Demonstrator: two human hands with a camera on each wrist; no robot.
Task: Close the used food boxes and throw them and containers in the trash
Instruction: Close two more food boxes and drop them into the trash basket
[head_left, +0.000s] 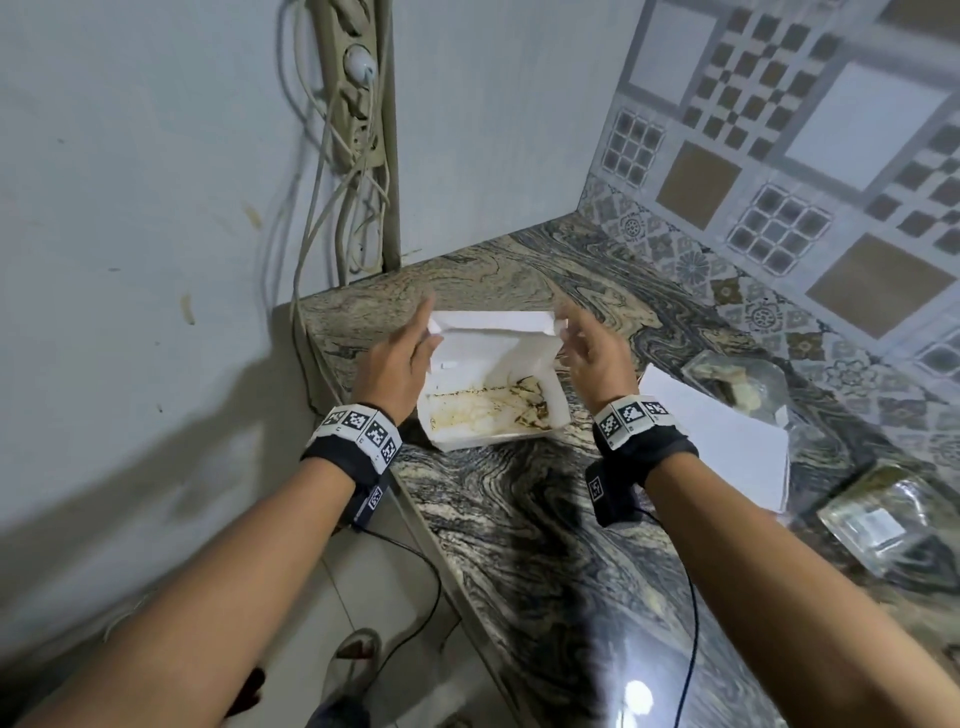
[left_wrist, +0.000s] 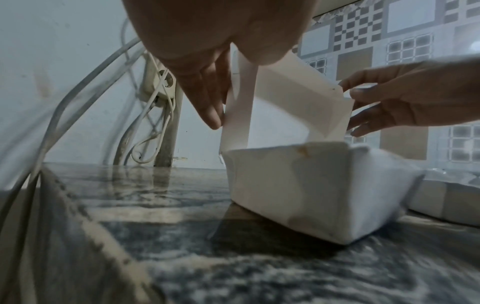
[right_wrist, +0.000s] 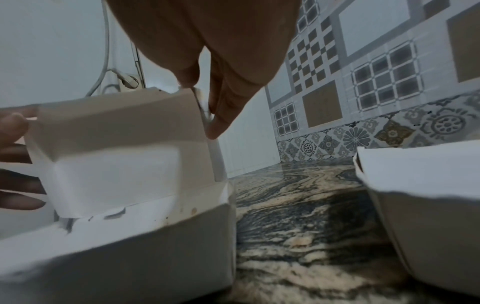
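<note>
An open white food box (head_left: 493, 410) with greasy stains inside stands on the marbled counter (head_left: 519, 519) near its left edge. Its lid (head_left: 493, 332) is raised and tilts forward over the box (left_wrist: 298, 185). My left hand (head_left: 415, 338) pinches the lid's left side flap (left_wrist: 239, 102) between thumb and nearly straight fingers. My right hand (head_left: 576, 338) pinches the lid's right corner (right_wrist: 200, 102) between thumb and fingers. To the right lie a closed white box (head_left: 727, 441) and two clear plastic containers (head_left: 737, 384) (head_left: 883, 514).
A power strip with hanging cables (head_left: 353, 130) runs down the wall just behind the counter's left corner. The counter drops off to the floor on the left. A tiled wall (head_left: 779, 182) bounds the back right.
</note>
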